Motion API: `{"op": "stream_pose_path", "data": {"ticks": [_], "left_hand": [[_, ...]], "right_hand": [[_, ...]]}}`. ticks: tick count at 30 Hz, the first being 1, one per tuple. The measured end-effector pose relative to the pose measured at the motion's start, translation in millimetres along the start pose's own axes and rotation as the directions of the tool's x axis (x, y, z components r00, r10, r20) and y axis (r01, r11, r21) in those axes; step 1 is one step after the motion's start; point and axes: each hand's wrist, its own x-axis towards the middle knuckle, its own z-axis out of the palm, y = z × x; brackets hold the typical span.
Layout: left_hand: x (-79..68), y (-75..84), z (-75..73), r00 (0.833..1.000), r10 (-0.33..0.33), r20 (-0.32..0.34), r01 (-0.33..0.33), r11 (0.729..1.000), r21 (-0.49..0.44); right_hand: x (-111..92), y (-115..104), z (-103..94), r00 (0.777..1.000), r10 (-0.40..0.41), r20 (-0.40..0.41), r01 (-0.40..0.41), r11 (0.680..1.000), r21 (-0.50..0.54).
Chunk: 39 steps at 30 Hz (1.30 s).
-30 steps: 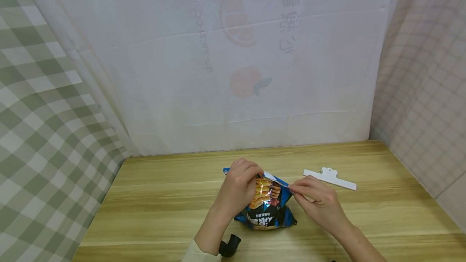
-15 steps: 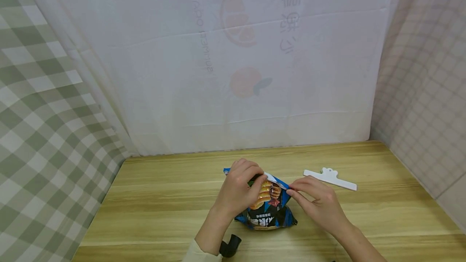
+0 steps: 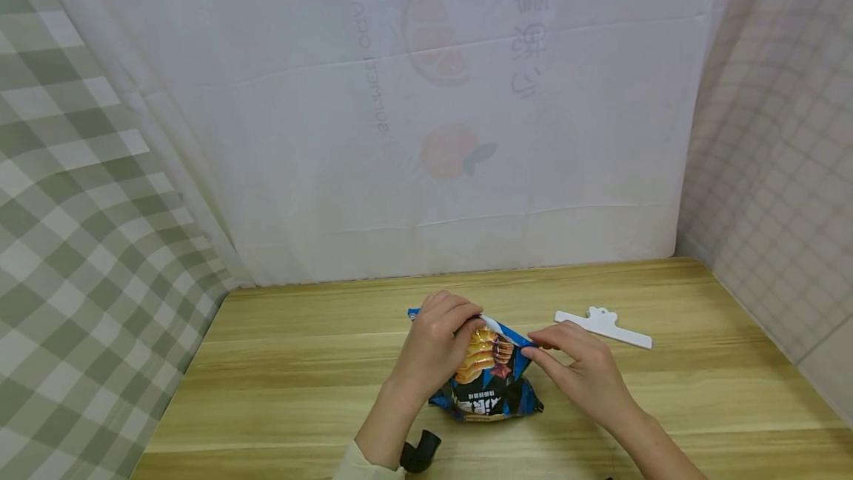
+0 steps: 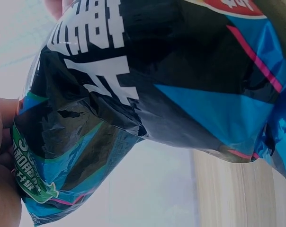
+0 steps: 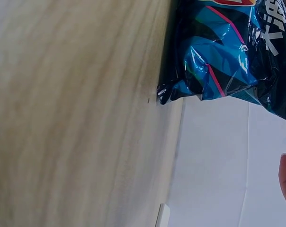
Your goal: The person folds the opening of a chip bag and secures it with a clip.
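Blue snack bag (image 3: pixel 489 376) stands on the worktop (image 3: pixel 300 391); your left hand (image 3: pixel 436 343) and right hand (image 3: pixel 573 365) remain clamped on its top edge, now folded lower, white clip (image 3: pixel 603 328) untouched.

Left hand (image 3: pixel 435 343) with curled fingers, right hand (image 3: pixel 578 370) pinching, forearms converging.

Support surface: 1 wooden table (image 3: pixel 300 361) with light, lengthwise grain, its far edge meeting a white sheet backdrop. Directly on it: 1 blue-and-black snack bag (image 3: pixel 489 384), standing upright on its base near the middle of the front half; 1 white bag clip (image 3: pixel 603 327), lying flat, just right of the bag's top and apart from it.
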Motion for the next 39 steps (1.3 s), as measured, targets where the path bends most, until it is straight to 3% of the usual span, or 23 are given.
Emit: {"op": "stream_pose_path", "data": {"ticks": [7,22,26,39], "left_hand": [[0.0,1.5,-0.7,1.0,-0.019,0.004,0.019,1.0,-0.005],[-0.2,3.4,-4.1,0.999,-0.052,0.002,0.052,0.998,0.02],[0.1,3.3,-4.6,0.996,-0.084,0.019,0.084,0.996,0.003],[0.9,4.1,-3.5,0.994,-0.103,0.019,0.104,0.994,-0.017]], "right_hand": [[0.5,0.8,3.6,0.999,-0.027,-0.018,0.026,0.999,-0.024],[-0.1,2.2,1.6,1.0,0.006,0.001,-0.006,0.998,-0.059],[0.0,1.8,1.8,1.0,0.008,0.003,-0.008,0.999,-0.047],[1.9,-0.1,1.0,1.0,0.008,0.011,-0.008,0.997,-0.082]]}}
